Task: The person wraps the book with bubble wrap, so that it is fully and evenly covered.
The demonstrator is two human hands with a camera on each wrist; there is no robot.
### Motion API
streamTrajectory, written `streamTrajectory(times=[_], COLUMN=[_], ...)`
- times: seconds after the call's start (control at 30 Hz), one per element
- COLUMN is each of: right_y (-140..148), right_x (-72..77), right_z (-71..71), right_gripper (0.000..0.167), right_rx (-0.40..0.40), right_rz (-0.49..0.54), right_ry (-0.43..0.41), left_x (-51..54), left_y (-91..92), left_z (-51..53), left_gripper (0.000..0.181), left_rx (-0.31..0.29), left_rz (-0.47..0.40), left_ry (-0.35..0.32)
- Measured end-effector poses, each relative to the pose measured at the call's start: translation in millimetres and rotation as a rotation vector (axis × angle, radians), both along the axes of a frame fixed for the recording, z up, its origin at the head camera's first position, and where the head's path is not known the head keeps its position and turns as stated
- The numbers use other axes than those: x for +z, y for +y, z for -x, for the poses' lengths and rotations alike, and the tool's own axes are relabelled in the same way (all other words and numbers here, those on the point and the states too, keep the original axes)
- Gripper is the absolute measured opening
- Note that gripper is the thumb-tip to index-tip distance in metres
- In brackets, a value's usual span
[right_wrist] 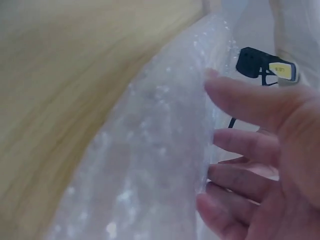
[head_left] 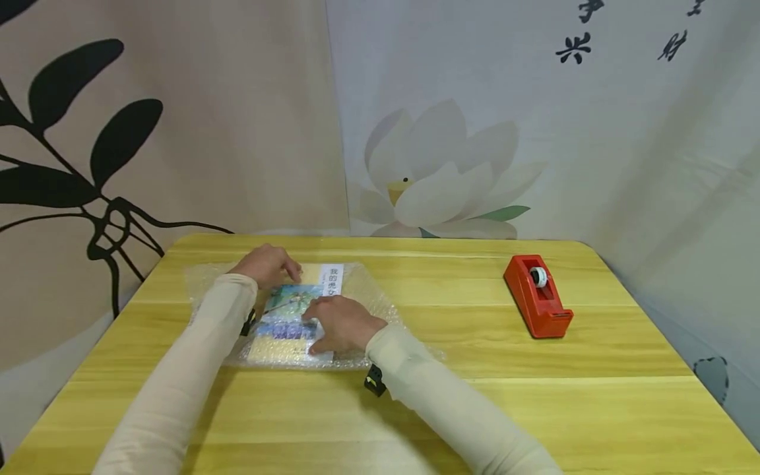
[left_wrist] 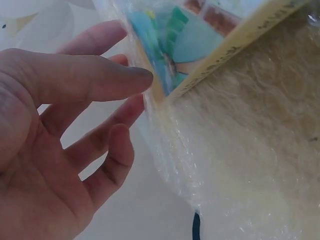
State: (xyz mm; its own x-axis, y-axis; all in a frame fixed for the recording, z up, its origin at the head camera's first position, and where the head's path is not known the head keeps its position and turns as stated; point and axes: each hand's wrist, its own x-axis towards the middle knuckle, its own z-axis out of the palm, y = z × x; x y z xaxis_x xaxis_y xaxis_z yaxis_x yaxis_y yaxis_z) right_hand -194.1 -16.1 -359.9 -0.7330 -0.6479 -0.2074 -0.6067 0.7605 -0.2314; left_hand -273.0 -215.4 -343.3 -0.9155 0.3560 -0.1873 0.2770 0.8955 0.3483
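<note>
A book (head_left: 289,330) with a painted cover and a white title strip lies on the left half of the table, with clear bubble wrap (head_left: 371,297) around it and over its near part. At the book's far left corner, my left hand (head_left: 267,265) touches the edge with thumb and fingertips; in the left wrist view its fingers (left_wrist: 90,80) are loosely bent. My right hand (head_left: 342,322) rests on the book's right side with its fingers spread. The right wrist view shows those fingertips against the bubble wrap (right_wrist: 150,145). Their exact contact on the cover is partly hidden.
A red tape dispenser (head_left: 539,300) with a small roll of tape stands at the right of the wooden table (head_left: 451,277). Printed curtains (head_left: 267,132) hang behind the table's far edge. A dark wrist device (head_left: 375,380) sits at the right sleeve.
</note>
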Motion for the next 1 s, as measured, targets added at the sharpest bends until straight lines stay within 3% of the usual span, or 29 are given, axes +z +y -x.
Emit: streamTrajectory(times=[0.27, 0.47, 0.63, 0.83, 1.0], right_y=[3.9, 3.8, 1.4, 1.6, 1.2], right_x=[0.6, 0.9, -0.2, 1.6, 1.7], right_z=[5.8, 8.6, 8.1, 9.1, 10.0], right_gripper=[0.054, 0.053, 0.052, 0.051, 0.052], right_rx=[-0.047, -0.06, -0.032, -0.044, -0.044], right_rz=[0.037, 0.034, -0.005, -0.022, -0.014], right_ry=[-0.083, -0.153, -0.146, -0.124, -0.126], left_x=[5.3, -0.3, -4.3, 7.3, 20.9], left_y=[3.2, 0.4, -4.4, -18.1, -50.0], left_z=[-3.2, -4.6, -9.8, -24.9, -44.5], left_gripper=[0.031, 0.043, 0.043, 0.035, 0.036], left_rx=[-0.051, -0.047, -0.048, -0.046, 0.04], left_rz=[0.01, -0.002, -0.002, 0.011, -0.008], left_ry=[0.004, 0.012, -0.019, -0.042, 0.009])
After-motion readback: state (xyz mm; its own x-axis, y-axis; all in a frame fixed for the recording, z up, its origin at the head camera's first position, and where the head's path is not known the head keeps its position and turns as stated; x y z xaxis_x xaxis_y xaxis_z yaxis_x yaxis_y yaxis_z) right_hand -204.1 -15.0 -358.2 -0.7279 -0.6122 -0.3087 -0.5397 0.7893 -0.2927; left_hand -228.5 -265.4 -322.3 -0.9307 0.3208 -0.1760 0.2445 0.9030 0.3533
